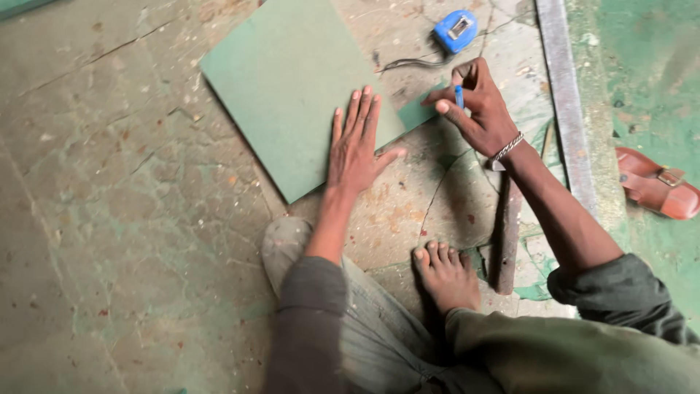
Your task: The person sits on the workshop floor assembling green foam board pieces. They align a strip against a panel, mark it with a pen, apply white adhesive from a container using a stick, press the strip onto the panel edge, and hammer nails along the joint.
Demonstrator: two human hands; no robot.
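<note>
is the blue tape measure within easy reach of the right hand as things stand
Probably yes: the right hand, pinching a blue pen, sits just below the blue tape measure, with only bare floor between them, though the pen occupies its fingers.

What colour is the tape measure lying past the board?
Blue, with a grey centre, seen in the head view: the tape measure lies on the floor beyond the green board.

1. The flat board (292, 87) is a plain dull green.
2. The pen (459, 96) is blue.
3. The tape measure (455, 31) is bright blue with a grey middle.
4. The bracelet (507, 147) is silver.
5. The sandal (656, 184) is reddish brown.
6. The straightedge (565, 95) is grey.
7. The floor (131, 219) is grey-brown, cracked, smeared with green paint and red flecks.
8. The sleeves (313, 306) are dark grey.
</note>
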